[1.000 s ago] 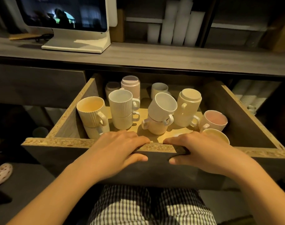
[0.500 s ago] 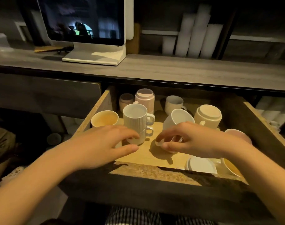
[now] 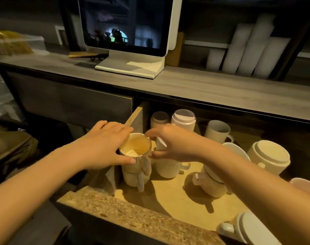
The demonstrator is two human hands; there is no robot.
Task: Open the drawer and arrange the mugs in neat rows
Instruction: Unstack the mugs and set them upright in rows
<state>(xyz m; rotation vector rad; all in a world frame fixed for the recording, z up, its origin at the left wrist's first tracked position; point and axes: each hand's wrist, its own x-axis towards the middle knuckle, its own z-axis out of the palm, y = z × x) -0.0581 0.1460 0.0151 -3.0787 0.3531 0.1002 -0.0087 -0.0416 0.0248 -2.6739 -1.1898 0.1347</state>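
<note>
The drawer (image 3: 124, 209) stands pulled out, with several mugs inside. At its left side is a stack of two cream ribbed mugs (image 3: 135, 147). My left hand (image 3: 104, 144) grips the top mug's rim, fingers behind it and thumb on its front. My right hand (image 3: 177, 144) reaches in from the right, fingers spread and curved beside the same rim, thumb touching the mug's side. Behind my right hand is a white ribbed stack (image 3: 166, 168). Under my right forearm a white mug sits tilted on another mug (image 3: 212, 184).
An upside-down cream mug (image 3: 269, 156), a pink mug (image 3: 302, 186) and a white mug (image 3: 248, 228) occupy the drawer's right. Further mugs (image 3: 183, 119) line its back. Above, the countertop (image 3: 203, 85) carries a monitor (image 3: 129, 32) and white paper-cup stacks (image 3: 248, 50).
Both hands left the drawer's front edge and moved in over the mugs. The left hand has taken hold of the cream mug; the right has come beside it. The view shifted left.
</note>
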